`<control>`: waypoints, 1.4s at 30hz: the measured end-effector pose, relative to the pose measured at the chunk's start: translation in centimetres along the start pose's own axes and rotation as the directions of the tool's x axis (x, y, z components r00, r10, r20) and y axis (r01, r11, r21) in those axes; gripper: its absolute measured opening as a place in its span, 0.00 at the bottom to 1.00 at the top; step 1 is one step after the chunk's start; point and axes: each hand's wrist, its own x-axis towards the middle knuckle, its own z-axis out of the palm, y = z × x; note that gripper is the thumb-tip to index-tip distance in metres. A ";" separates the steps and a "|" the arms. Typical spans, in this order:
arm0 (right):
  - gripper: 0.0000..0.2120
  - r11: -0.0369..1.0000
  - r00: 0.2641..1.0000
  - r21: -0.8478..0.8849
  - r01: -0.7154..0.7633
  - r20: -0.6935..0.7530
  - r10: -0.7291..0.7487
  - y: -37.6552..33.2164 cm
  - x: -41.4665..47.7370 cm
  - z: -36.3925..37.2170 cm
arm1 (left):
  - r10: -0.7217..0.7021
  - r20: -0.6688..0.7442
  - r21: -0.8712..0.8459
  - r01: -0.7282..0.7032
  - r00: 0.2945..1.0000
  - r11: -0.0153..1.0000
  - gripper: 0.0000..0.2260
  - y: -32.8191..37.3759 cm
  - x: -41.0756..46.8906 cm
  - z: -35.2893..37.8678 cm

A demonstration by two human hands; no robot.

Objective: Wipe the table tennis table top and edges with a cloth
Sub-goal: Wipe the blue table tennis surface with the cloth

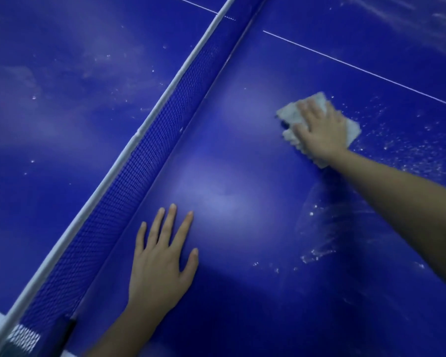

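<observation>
Left hand point(160, 258) lies flat, fingers point(169, 222) spread, on the table point(242, 292); right hand point(319, 127) presses cloth point(289, 114) with straight fingers.

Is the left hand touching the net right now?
Apart. The head view shows the left hand flat on the table top, with a strip of bare blue surface between its little finger and the net.
</observation>
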 end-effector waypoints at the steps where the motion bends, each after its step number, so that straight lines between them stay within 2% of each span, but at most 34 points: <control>1: 0.27 0.997 0.998 0.015 -0.070 -0.007 0.070 0.5 0.4 0.0 | -0.003 -0.002 0.000 0.003 1.000 1.000 0.27 0.0 0.0 0.0; 3: 0.28 0.996 0.996 0.020 -0.092 0.005 0.092 -0.7 -1.0 0.4 | -0.009 0.000 0.000 0.009 1.000 1.000 0.27 0.1 0.0 0.0; 6: 0.32 0.990 0.987 -0.019 0.143 0.081 -0.141 -5.2 -8.7 1.2 | -0.015 -0.007 -0.011 0.015 1.000 1.000 0.27 0.2 -0.1 -0.1; 8: 0.32 0.933 0.927 -0.032 0.358 0.137 -0.351 -8.4 -16.1 1.6 | -0.022 -0.011 -0.009 0.022 1.000 1.000 0.27 0.4 -0.2 -0.2; 11: 0.31 0.819 0.807 -0.018 0.573 0.182 -0.561 -12.0 -25.1 2.5 | -0.027 -0.022 -0.018 0.027 0.999 0.999 0.28 0.5 -0.1 -0.2; 14: 0.30 0.704 0.679 0.046 0.709 0.223 -0.699 -12.6 -29.2 3.0 | -0.021 -0.026 -0.021 0.020 0.999 1.000 0.28 0.4 -0.2 0.1; 15: 0.30 0.683 0.656 0.065 0.728 0.223 -0.721 -11.9 -29.2 3.0 | -0.022 -0.031 -0.022 0.022 0.999 1.000 0.28 0.4 -0.3 0.2; 16: 0.29 0.691 0.666 0.062 0.720 0.217 -0.714 -11.0 -28.4 2.9 | -0.024 -0.035 -0.022 0.023 0.999 0.999 0.28 0.3 -0.3 0.3; 18: 0.29 0.783 0.768 0.012 0.622 0.188 -0.613 -8.6 -25.1 2.1 | -0.024 -0.039 -0.018 0.023 0.999 1.000 0.29 0.3 -0.2 0.3; 20: 0.30 0.902 0.900 -0.037 0.431 0.088 -0.426 -5.0 -20.1 1.8 | -0.021 -0.044 -0.014 0.020 0.999 1.000 0.29 0.2 -0.2 0.4; 22: 0.31 0.982 0.980 -0.040 0.186 0.077 -0.183 -0.7 -15.6 1.2 | -0.019 -0.052 -0.015 0.018 0.998 1.000 0.29 0.1 -0.3 0.5; 26: 0.26 0.990 0.990 0.003 -0.143 -0.003 0.143 4.3 -11.8 0.9 | -0.014 -0.068 -0.012 0.013 0.998 1.000 0.29 0.0 -0.3 0.7; 28: 0.27 0.978 0.978 0.015 -0.208 -0.010 0.209 2.7 -13.0 1.2 | -0.006 -0.081 -0.013 0.005 0.997 1.000 0.29 -0.1 -0.3 0.9; 30: 0.30 0.989 0.989 0.021 -0.147 0.009 0.147 -1.1 -16.4 1.6 | 0.001 -0.087 -0.015 -0.002 0.996 1.000 0.29 -0.2 -0.3 1.0; 32: 0.31 1.000 0.998 0.016 0.010 0.056 -0.011 -6.1 -21.6 2.1 | 0.008 -0.090 -0.011 -0.009 0.996 1.000 0.28 -0.2 -0.3 1.1; 36: 0.30 0.948 0.941 -0.003 0.317 0.125 -0.314 -14.8 -32.9 3.3 | 0.026 -0.103 -0.022 -0.028 0.994 0.999 0.28 -0.1 -0.4 1.1; 39: 0.29 0.902 0.887 0.024 0.431 0.173 -0.428 -17.0 -38.7 3.9 | 0.037 -0.114 -0.045 -0.043 0.993 0.998 0.26 -0.2 -0.3 1.1; 42: 0.30 0.886 0.865 0.044 0.461 0.200 -0.460 -15.0 -40.2 3.8 | 0.034 -0.113 -0.060 -0.041 0.993 0.997 0.26 -0.2 -0.4 1.0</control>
